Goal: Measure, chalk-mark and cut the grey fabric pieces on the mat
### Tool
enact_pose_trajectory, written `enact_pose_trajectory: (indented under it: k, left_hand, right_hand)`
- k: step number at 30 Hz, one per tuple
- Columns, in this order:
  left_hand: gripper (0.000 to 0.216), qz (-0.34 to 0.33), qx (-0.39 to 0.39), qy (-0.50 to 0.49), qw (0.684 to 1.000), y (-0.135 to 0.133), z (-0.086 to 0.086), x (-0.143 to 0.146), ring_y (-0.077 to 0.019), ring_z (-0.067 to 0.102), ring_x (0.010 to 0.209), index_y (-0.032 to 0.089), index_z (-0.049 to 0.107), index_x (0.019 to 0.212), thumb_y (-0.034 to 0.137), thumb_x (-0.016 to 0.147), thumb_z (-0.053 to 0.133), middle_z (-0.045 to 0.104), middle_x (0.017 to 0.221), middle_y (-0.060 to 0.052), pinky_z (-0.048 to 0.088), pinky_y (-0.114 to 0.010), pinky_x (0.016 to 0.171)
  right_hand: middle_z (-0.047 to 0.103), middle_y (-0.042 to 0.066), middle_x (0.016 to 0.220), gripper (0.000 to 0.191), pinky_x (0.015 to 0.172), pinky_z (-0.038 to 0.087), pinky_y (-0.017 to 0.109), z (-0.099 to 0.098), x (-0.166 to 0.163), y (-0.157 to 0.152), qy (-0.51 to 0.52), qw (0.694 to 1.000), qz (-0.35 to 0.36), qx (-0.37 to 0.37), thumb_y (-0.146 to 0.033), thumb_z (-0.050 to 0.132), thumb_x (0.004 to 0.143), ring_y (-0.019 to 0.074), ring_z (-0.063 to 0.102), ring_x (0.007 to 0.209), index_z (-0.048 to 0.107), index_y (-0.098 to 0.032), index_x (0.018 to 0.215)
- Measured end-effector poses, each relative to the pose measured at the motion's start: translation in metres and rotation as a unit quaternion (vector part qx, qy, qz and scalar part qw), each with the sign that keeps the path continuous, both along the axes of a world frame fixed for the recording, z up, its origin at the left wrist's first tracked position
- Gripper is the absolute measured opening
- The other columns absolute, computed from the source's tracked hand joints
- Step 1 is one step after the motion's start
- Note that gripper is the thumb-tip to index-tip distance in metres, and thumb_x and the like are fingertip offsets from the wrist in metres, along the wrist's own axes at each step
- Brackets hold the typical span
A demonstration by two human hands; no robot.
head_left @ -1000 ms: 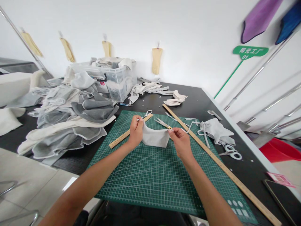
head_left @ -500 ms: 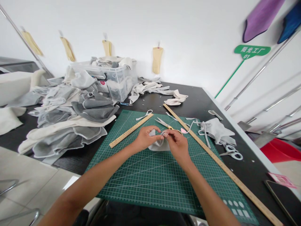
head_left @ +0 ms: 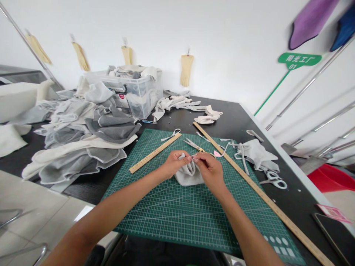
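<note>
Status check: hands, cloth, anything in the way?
Left hand, right hand: both pinching pale cloth. Cloth bunched, green mat beneath. Gold-handled scissors close beyond right hand.

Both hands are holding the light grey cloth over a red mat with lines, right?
Not quite: the lined mat is green, as the head view shows. The left hand and right hand do hold the light grey cloth over it.

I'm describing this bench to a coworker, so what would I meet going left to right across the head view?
Cloth pile, short ruler, left hand, gray cloth held in both hands, right hand, white-handled scissors, dark flat object.
</note>
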State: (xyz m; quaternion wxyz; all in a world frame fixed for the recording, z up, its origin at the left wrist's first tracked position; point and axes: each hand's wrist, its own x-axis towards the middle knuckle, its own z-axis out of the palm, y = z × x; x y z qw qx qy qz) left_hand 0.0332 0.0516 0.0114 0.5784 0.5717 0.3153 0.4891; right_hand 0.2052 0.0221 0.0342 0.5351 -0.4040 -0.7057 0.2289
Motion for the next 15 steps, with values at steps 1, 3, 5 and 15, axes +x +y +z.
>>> enact_pose_trajectory:
  k: [1,3,5,15]
  left_hand:
    - [0.043,0.003,0.006,0.006,1.000,0.000,-0.001,0.000,-0.0107,0.052,0.057,0.014,0.065,0.071,0.055,0.081,0.072,0.059,0.062,0.000,0.040,-0.023,0.057]
    - [0.041,0.035,0.050,0.036,0.997,0.001,-0.001,0.000,-0.0126,0.056,0.061,0.014,0.068,0.072,0.054,0.084,0.069,0.063,0.065,-0.002,0.043,-0.025,0.061]
    - [0.034,0.084,0.113,0.068,0.988,0.001,0.001,-0.001,-0.0151,0.061,0.071,0.016,0.072,0.082,0.049,0.083,0.071,0.069,0.075,-0.004,0.047,-0.027,0.068]
    - [0.022,0.117,0.180,0.126,0.969,-0.007,0.009,-0.002,-0.0172,0.067,0.078,0.018,0.072,0.089,0.039,0.087,0.066,0.073,0.083,-0.004,0.052,-0.028,0.075]
  right_hand:
    - [0.075,0.003,0.095,0.011,0.083,0.053,0.037,0.000,0.000,0.000,-0.005,1.000,0.005,0.001,-0.025,0.062,0.091,0.0216,0.069,0.090,0.073,-0.027,0.091]
    - [0.074,0.003,0.094,0.011,0.082,0.053,0.037,-0.001,-0.001,0.000,-0.016,1.000,0.017,0.004,-0.026,0.062,0.092,0.0215,0.068,0.089,0.073,-0.027,0.091]
    - [0.073,0.003,0.092,0.011,0.080,0.053,0.037,-0.002,-0.002,0.000,-0.017,1.000,0.022,0.009,-0.026,0.062,0.092,0.0213,0.068,0.087,0.072,-0.027,0.089]
    - [0.072,0.003,0.089,0.009,0.075,0.050,0.033,-0.005,-0.003,0.000,-0.008,0.999,-0.003,-0.039,-0.031,0.062,0.092,0.0200,0.065,0.082,0.070,-0.026,0.090]
